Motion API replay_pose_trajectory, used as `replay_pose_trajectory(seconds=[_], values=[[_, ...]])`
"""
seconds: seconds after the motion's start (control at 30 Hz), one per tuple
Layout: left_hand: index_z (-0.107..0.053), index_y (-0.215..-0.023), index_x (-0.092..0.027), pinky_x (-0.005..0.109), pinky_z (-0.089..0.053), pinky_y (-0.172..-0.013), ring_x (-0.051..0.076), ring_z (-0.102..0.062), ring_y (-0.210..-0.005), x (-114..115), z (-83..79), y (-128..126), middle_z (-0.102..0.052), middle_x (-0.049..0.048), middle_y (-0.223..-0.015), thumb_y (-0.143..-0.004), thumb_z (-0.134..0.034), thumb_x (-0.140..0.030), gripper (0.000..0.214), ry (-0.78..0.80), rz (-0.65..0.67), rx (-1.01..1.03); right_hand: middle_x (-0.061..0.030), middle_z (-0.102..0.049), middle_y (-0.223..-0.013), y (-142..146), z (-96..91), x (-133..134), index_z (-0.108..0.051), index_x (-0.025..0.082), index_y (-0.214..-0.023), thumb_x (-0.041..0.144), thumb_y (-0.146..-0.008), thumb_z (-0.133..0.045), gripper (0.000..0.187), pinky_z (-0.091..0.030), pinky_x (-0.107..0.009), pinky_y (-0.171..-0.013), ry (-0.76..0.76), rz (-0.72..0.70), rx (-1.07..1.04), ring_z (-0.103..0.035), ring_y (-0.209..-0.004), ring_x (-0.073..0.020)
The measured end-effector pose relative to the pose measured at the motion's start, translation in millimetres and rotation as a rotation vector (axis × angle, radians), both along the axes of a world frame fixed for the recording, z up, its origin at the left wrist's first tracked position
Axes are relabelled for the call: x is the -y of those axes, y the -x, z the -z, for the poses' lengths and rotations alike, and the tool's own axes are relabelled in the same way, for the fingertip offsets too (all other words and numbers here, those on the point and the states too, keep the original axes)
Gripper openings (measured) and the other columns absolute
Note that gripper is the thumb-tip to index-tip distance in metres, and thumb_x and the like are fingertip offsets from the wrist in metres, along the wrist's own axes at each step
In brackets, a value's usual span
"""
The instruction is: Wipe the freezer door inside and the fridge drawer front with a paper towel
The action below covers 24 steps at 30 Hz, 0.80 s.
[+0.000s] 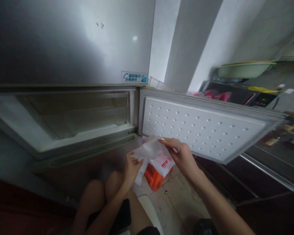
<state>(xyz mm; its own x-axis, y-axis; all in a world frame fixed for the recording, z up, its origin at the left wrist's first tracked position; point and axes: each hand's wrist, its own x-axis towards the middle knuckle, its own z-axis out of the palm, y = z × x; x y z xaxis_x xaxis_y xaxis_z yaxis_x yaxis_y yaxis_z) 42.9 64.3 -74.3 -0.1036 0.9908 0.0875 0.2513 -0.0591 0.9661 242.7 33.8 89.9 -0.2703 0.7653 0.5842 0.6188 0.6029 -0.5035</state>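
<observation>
I hold a thin white plastic bag (150,152) between both hands, low in front of an open freezer compartment (71,117). My left hand (131,168) pinches the bag's lower left edge. My right hand (180,153) grips its upper right edge with closed fingers. The bag carries a small red-printed label and hangs over an orange box (155,179) on the tiled floor. The freezer door (205,127), white with raised dots on its inner face, stands swung open to the right, just behind my right hand.
The closed steel upper fridge door (71,39) fills the top left. My bare knees (107,189) are below the hands. At the right stand a metal shelf rack (267,163), an appliance (254,96) and a pale green basin (245,68).
</observation>
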Motion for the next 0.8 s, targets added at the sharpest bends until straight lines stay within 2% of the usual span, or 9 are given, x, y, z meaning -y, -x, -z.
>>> replay_pose_trajectory(seconds=[0.07,0.13,0.2,0.27,0.33,0.43,0.53,0.7,0.8], values=[[-0.022,-0.132,-0.021,0.027,-0.044,-0.069,0.015,-0.057,-0.068,-5,-15.0,1,-0.05,-0.0064,-0.074,-0.077,-0.064,-0.036,0.071,-0.078,-0.035,0.089,-0.0036,-0.072,-0.114,-7,-9.1,5,-0.071,0.029,-0.113,0.01,-0.087,-0.048,0.04,-0.055,-0.039,-0.092,0.026,0.006,-0.046,-0.068,-0.106,-0.0202],[-0.027,-0.135,-0.021,0.025,-0.042,-0.064,0.013,-0.053,-0.062,-7,-28.2,-1,-0.048,-0.0077,-0.07,-0.075,-0.067,-0.034,0.073,-0.09,0.062,0.186,-0.0023,-0.07,-0.116,-13,-16.0,9,-0.071,0.028,-0.113,0.011,-0.086,-0.048,0.039,-0.054,-0.04,-0.095,0.055,-0.002,-0.083,-0.067,-0.109,-0.0201],[-0.044,-0.121,-0.019,0.023,-0.036,-0.053,0.012,-0.047,-0.054,-7,-38.2,-5,-0.047,-0.0072,-0.064,-0.073,-0.068,-0.036,0.057,-0.046,0.219,0.25,-0.0014,-0.069,-0.119,-20,-20.4,11,-0.07,0.028,-0.114,0.011,-0.085,-0.049,0.039,-0.052,-0.042,-0.1,0.08,-0.008,-0.111,-0.065,-0.113,-0.0201],[-0.051,-0.106,-0.018,0.023,-0.032,-0.048,0.011,-0.045,-0.052,-7,-45.3,-11,-0.048,-0.0056,-0.064,-0.071,-0.07,-0.04,0.045,-0.012,0.323,0.274,-0.0014,-0.068,-0.12,-28,-21.6,12,-0.07,0.027,-0.114,0.012,-0.084,-0.051,0.039,-0.05,-0.042,-0.102,0.1,0.014,-0.137,-0.064,-0.114,-0.0202],[-0.05,-0.108,-0.02,0.023,-0.034,-0.049,0.012,-0.047,-0.054,-6,-51.3,-18,-0.049,-0.0043,-0.067,-0.074,-0.068,-0.046,0.046,-0.008,0.379,0.299,-0.0022,-0.07,-0.117,-37,-19.2,13,-0.071,0.025,-0.112,0.012,-0.082,-0.051,0.038,-0.049,-0.042,-0.103,0.118,0.058,-0.176,-0.065,-0.112,-0.0204],[-0.049,-0.116,-0.02,0.024,-0.038,-0.053,0.013,-0.049,-0.059,-5,-61.3,-28,-0.051,-0.0021,-0.07,-0.082,-0.052,-0.063,0.055,0.01,0.492,0.326,-0.0036,-0.071,-0.114,-50,-11.3,14,-0.073,0.023,-0.108,0.014,-0.08,-0.053,0.036,-0.049,-0.043,-0.103,0.15,0.11,-0.247,-0.066,-0.111,-0.0216],[-0.057,-0.1,-0.017,0.024,-0.037,-0.05,0.012,-0.044,-0.054,-4,-74.0,-36,-0.049,-0.0021,-0.065,-0.078,-0.047,-0.075,0.063,0.027,0.606,0.303,-0.005,-0.071,-0.115,-60,-2.4,14,-0.073,0.021,-0.107,0.017,-0.079,-0.056,0.034,-0.048,-0.044,-0.103,0.171,0.144,-0.3,-0.066,-0.111,-0.0227],[-0.056,-0.066,-0.014,0.022,-0.034,-0.055,0.011,-0.044,-0.063,-11,-99.5,-35,-0.048,-0.0015,-0.069,-0.066,-0.072,-0.064,0.052,-0.051,0.672,0.209,-0.0054,-0.07,-0.117,-72,9.4,10,-0.072,0.021,-0.111,0.016,-0.078,-0.056,0.037,-0.048,-0.044,-0.103,0.175,0.179,-0.305,-0.066,-0.109,-0.0225],[-0.056,-0.069,-0.015,0.022,-0.032,-0.054,0.011,-0.042,-0.063,-18,-112.6,-27,-0.048,-0.0017,-0.072,-0.072,-0.068,-0.059,0.047,-0.101,0.63,0.173,-0.0078,-0.068,-0.12,-77,17.4,4,-0.07,0.02,-0.115,0.017,-0.081,-0.054,0.038,-0.049,-0.045,-0.101,0.167,0.201,-0.265,-0.065,-0.111,-0.0236]])
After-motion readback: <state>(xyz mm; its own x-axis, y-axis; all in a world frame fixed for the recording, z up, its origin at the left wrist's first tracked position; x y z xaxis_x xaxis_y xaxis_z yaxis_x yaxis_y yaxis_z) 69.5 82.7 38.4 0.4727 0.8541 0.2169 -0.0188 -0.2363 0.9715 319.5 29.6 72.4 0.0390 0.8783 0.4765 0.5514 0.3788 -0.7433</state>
